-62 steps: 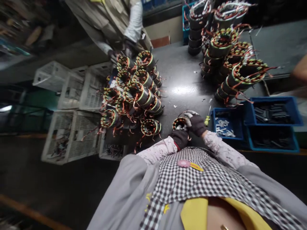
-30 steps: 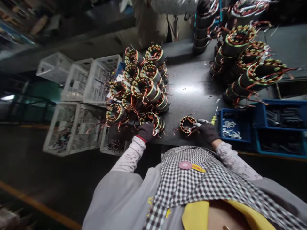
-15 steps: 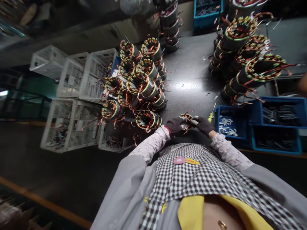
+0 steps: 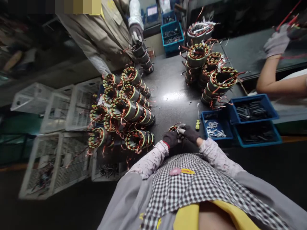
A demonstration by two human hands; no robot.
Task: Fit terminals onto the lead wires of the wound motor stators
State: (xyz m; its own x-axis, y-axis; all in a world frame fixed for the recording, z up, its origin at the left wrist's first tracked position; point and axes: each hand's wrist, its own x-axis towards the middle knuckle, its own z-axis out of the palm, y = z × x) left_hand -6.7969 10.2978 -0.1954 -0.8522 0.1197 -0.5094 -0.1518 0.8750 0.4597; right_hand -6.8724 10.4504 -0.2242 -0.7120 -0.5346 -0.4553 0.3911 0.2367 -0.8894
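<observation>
At the table's near edge, a motor stator (image 4: 173,128) with copper windings stands just in front of my body, mostly covered by my hands. My left hand (image 4: 170,139), in a dark glove with pale fingertips, is closed around its near left side. From the right, my right hand (image 4: 189,133) in a matching glove brings its bent fingers together at the rim, touching the left fingertips. What those right fingers pinch is too small to make out. A screwdriver (image 4: 197,124) with a yellow-green handle lies right of my right hand.
Stacked stators (image 4: 141,110) crowd the left side, with another group (image 4: 222,80) at the back right. A blue bin (image 4: 217,138) of white pieces adjoins bins of dark strips. White crates (image 4: 61,153) stand left. A co-worker's gloved hand (image 4: 136,33) touches a far stack; another person's hand (image 4: 278,41) is right.
The view has shifted, bringing two other people into sight. My right hand has drawn closer to my left over the stator, and their fingers now meet.
</observation>
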